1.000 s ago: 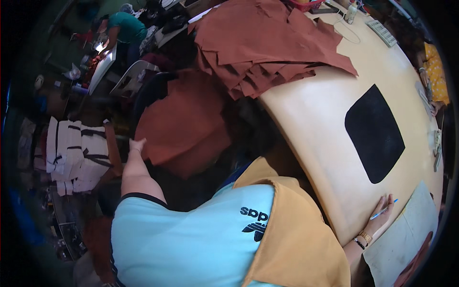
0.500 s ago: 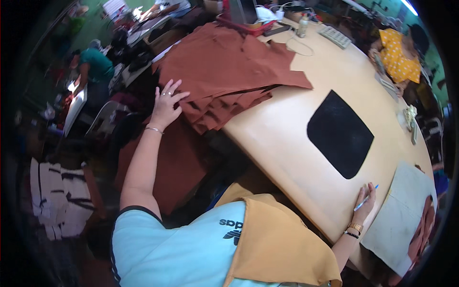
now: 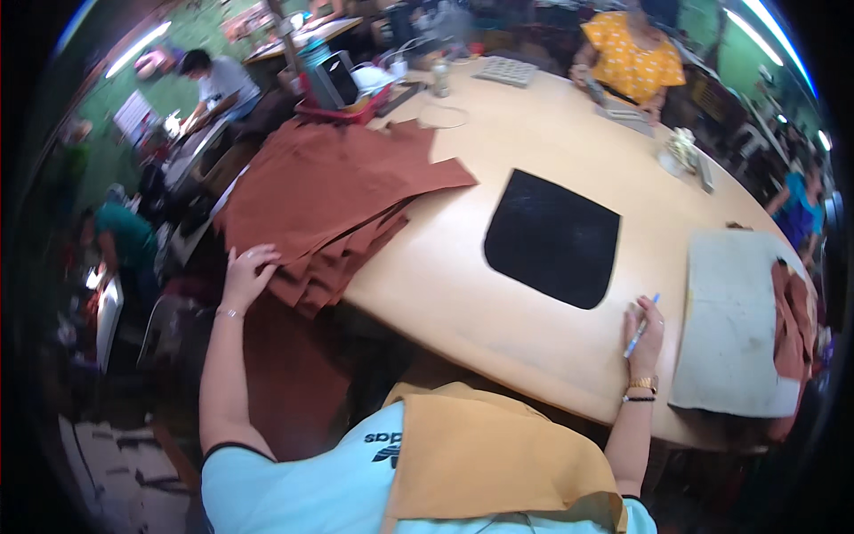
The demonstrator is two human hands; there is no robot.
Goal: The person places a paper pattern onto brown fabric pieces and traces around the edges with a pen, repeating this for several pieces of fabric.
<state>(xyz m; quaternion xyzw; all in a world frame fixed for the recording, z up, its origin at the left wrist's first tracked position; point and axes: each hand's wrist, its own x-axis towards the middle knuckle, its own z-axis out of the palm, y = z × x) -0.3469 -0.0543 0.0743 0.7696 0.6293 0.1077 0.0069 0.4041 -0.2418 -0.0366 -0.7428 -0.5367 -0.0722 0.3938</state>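
A tall pile of brown fabric pieces (image 3: 329,182) lies over the left edge of the table, its lower layers fanned out unevenly. My left hand (image 3: 249,278) rests at the pile's near-left edge, fingers apart and touching the top layer. Near the table's front right, my right hand (image 3: 647,343) is closed round a slim blue-and-white pen (image 3: 637,336), tip pointing up and away. Between the two hands, closer to the right one, a black flat template (image 3: 553,238) with rounded near corners lies on the tabletop.
The pale wooden table (image 3: 445,303) has a curved edge. On its right lie a grey-green sheet (image 3: 731,320) and brown scraps (image 3: 790,311). At the back stand a red basket (image 3: 351,111), a small bottle (image 3: 440,78) and a calculator-like keypad (image 3: 505,71). A person in yellow (image 3: 632,58) works opposite.
My view has swung up and to the right, so the table's things appear further left. My left hand stays at the pile's edge, its fingers less spread. The pen remains in my right hand.
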